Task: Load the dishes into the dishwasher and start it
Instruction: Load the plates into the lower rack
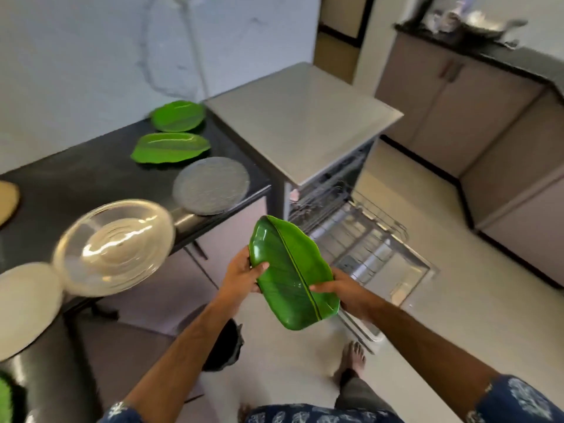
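A green leaf-shaped plate point(293, 271) is held in the air in front of me by both hands. My left hand point(244, 274) grips its left edge, thumb on top. My right hand point(341, 288) grips its right edge, thumb on the plate's face. Just beyond the plate stands the dishwasher point(300, 123), its door point(396, 273) folded down and the lower wire rack point(363, 230) pulled out over it. On the black counter point(91, 178) to the left lie two more green leaf plates point(178, 116) point(171, 147), a grey round plate point(210, 185), a clear glass bowl point(114, 245) and a white plate point(26, 303).
A dark bin point(225, 346) sits on the floor below the counter, near my bare foot point(351, 358). Grey cabinets point(457, 102) with a black worktop line the right wall, with metal cookware point(485, 25) on top. Pale floor lies to the right of the dishwasher door.
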A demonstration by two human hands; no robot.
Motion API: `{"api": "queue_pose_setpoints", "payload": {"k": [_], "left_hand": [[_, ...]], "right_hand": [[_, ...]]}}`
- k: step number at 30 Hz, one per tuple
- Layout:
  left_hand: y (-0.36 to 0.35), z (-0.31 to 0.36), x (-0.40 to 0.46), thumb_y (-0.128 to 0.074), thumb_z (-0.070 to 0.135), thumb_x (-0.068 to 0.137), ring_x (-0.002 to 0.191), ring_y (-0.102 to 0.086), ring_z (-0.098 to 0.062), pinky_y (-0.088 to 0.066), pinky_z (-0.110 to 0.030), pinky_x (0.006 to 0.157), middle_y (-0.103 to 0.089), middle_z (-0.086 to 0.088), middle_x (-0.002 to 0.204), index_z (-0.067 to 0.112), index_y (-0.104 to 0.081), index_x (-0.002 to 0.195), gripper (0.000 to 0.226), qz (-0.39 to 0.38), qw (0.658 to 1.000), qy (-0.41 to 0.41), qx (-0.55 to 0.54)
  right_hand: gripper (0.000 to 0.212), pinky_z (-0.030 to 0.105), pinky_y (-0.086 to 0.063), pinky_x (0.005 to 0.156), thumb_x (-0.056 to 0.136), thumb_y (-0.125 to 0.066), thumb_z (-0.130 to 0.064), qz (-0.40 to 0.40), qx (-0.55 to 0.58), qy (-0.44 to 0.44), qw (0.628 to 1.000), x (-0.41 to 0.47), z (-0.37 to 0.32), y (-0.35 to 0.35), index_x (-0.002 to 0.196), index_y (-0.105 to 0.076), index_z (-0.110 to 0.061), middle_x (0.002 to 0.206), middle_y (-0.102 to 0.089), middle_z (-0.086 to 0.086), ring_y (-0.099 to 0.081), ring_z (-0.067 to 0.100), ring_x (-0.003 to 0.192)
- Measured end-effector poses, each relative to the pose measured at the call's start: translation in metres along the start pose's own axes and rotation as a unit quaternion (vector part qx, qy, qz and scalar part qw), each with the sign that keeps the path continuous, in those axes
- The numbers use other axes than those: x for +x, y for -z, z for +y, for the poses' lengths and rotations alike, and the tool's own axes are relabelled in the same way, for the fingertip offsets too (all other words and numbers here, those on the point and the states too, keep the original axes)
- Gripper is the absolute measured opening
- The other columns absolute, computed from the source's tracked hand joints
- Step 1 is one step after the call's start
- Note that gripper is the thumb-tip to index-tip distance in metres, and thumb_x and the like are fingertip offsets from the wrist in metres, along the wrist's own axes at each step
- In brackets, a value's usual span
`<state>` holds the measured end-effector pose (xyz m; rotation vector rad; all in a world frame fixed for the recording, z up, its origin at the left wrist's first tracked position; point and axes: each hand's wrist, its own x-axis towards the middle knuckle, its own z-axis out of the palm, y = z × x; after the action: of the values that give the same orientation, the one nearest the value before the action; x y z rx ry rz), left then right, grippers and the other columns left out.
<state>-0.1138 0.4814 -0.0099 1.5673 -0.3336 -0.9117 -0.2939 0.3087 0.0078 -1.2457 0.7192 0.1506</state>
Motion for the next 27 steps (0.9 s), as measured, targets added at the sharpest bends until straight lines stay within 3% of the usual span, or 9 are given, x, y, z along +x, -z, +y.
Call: {"api": "queue_pose_setpoints", "payload": {"k": [4,7,9,12,16,18,20,22,27], "left_hand": [[-0.095,-0.016,0.043,-0.064,-0.008,0.087,0.080,-0.070,-0.020,-0.060,-0.034,0.057,-0.066,-0.012,0.104,0.011,-0.056,0.114,0.035,-0.049,0.995,0.088,-0.011],[-0.164,-0.030,0.070,-0.054,-0.005,0.097,0.086,-0.065,-0.018,-0.059,-0.030,0.058,-0.062,-0.008,0.111,0.005,-0.047,0.129,0.034,-0.020,0.991,0.134,0.008],[-0.198,-0.045,0.093,-0.052,0.010,0.102,0.107,-0.061,-0.021,-0.056,-0.038,0.072,-0.056,-0.009,0.133,0.009,-0.041,0.140,0.039,0.000,0.987,0.154,0.038],[-0.239,-0.070,0.132,-0.049,0.033,0.104,0.126,-0.052,-0.027,-0.046,-0.051,0.093,-0.046,-0.006,0.150,0.019,-0.036,0.150,0.049,0.020,0.971,0.229,0.071],[-0.277,-0.106,0.171,-0.055,0.064,0.091,0.128,-0.055,-0.032,-0.055,-0.049,0.083,-0.047,0.001,0.150,0.029,-0.039,0.145,0.066,-0.022,0.952,0.303,0.037],[-0.289,-0.123,0.190,-0.061,0.057,0.092,0.120,-0.061,-0.029,-0.058,-0.047,0.078,-0.056,-0.001,0.139,0.025,-0.040,0.141,0.062,-0.007,0.951,0.306,0.038],[-0.294,-0.148,0.219,-0.066,0.037,0.095,0.108,-0.067,-0.028,-0.061,-0.044,0.069,-0.062,-0.008,0.131,0.020,-0.038,0.137,0.053,0.028,0.955,0.288,0.061],[-0.289,-0.175,0.252,-0.064,0.017,0.096,0.098,-0.069,-0.032,-0.062,-0.045,0.067,-0.064,-0.018,0.123,0.017,-0.040,0.127,0.038,0.071,0.959,0.264,0.075],[-0.264,-0.228,0.331,-0.050,-0.005,0.097,0.087,-0.068,-0.024,-0.059,-0.041,0.066,-0.064,-0.016,0.112,0.019,-0.044,0.133,0.043,0.119,0.968,0.218,0.024]], "right_hand": [[0.048,0.050,-0.053,0.096,0.073,-0.073,-0.002,0.086,0.029,-0.026,0.995,-0.010,0.037,0.089,0.120,-0.063,0.002,0.114,-0.071,0.021,-0.067,0.038,0.106],[0.031,0.035,-0.059,0.082,0.084,-0.063,0.009,0.119,-0.023,-0.054,0.991,-0.004,0.058,0.155,0.114,-0.067,-0.001,0.104,-0.074,0.015,-0.070,0.032,0.095],[0.029,0.025,-0.058,0.069,0.086,-0.058,0.007,0.120,-0.063,-0.074,0.988,0.012,0.067,0.191,0.111,-0.067,-0.005,0.101,-0.072,0.014,-0.070,0.023,0.082],[0.039,0.038,-0.055,0.088,0.071,-0.052,-0.024,0.095,-0.153,-0.076,0.981,0.046,0.087,0.233,0.107,-0.065,-0.024,0.107,-0.071,0.008,-0.068,0.024,0.096],[0.040,0.035,-0.051,0.092,0.083,-0.046,-0.028,0.089,-0.193,-0.062,0.975,0.088,0.111,0.251,0.120,-0.061,-0.027,0.111,-0.068,-0.001,-0.063,0.018,0.102],[0.041,0.035,-0.051,0.087,0.088,-0.045,-0.041,0.067,-0.229,-0.025,0.971,0.113,0.124,0.251,0.125,-0.058,-0.029,0.109,-0.068,-0.003,-0.064,0.017,0.097],[0.042,0.035,-0.049,0.088,0.092,-0.052,-0.022,0.052,-0.259,0.005,0.964,0.145,0.143,0.249,0.134,-0.052,-0.028,0.117,-0.067,0.003,-0.064,0.024,0.105],[0.063,0.032,-0.040,0.095,0.087,-0.055,-0.003,0.046,-0.298,0.024,0.953,0.181,0.162,0.249,0.147,-0.043,-0.020,0.132,-0.059,0.010,-0.056,0.029,0.119],[0.088,0.043,-0.043,0.105,0.076,-0.057,-0.005,0.053,-0.338,0.072,0.937,0.279,0.201,0.259,0.156,-0.025,-0.022,0.147,-0.043,0.010,-0.047,0.036,0.128]]}}
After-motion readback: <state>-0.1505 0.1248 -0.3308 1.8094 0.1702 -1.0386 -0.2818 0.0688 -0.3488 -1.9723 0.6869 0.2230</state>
